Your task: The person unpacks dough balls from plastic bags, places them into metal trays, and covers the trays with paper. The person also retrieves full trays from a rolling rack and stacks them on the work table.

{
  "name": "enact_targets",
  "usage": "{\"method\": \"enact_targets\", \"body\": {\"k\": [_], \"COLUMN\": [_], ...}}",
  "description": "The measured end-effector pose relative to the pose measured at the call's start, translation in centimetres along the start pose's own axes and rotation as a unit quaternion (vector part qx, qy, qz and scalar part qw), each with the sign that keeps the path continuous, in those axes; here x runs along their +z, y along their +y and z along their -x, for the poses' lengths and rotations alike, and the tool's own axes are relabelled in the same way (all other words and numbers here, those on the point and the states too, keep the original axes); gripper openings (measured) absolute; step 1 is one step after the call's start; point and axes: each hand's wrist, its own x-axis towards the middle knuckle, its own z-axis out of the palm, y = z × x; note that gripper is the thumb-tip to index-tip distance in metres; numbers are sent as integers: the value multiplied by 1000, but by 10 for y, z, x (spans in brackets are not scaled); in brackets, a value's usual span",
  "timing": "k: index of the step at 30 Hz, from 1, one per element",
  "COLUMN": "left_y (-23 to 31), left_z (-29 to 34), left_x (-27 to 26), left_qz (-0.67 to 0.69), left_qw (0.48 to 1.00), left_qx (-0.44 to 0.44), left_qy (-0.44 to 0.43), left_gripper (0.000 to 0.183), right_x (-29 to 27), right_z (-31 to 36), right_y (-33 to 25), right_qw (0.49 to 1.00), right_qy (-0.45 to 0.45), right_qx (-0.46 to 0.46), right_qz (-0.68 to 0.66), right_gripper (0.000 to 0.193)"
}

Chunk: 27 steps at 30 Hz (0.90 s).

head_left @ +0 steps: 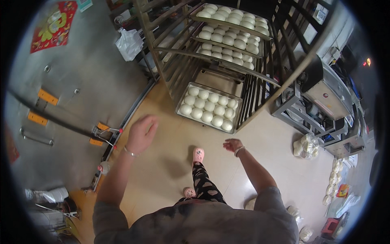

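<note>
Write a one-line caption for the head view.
Bare left hand and right hand, both empty, before a tall metal rack with rectangular metal trays of round white dough balls.

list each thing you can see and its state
left hand: empty, held out
right hand: empty, slightly curled
tray rack: upright, loaded
lowest tray: filled with white buns
top tray: filled with white buns
white plastic bag: hanging
pink clogs: worn
red light: lit

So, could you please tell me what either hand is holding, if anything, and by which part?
Nothing: the left hand and right hand are empty.
</note>
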Motion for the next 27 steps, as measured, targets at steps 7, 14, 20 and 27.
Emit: {"method": "enact_targets", "body": {"k": [7, 14, 20, 27], "left_y": [-90, -168, -180, -175], "left_z": [-319, -451, -464, -475], "left_x": [39, 92, 89, 92], "left_qz": [-128, -185, -156, -134], "left_qw": [975, 966, 968, 971], "left_qx": [176, 94, 99, 98], "left_qy": [53, -157, -172, -175], "left_gripper": [13, 17, 12, 8], "right_x": [57, 75, 69, 76], "right_z": [-226, -378, -437, -445], "right_y": [-283, -497, -608, -626], "right_qw": [978, 934, 837, 826], "right_qy": [20, 27, -46, 45], "right_qx": [-132, -281, -404, -414], "right_qz": [-161, -218, -366, -380], "right_gripper": [24, 43, 21, 26]}}
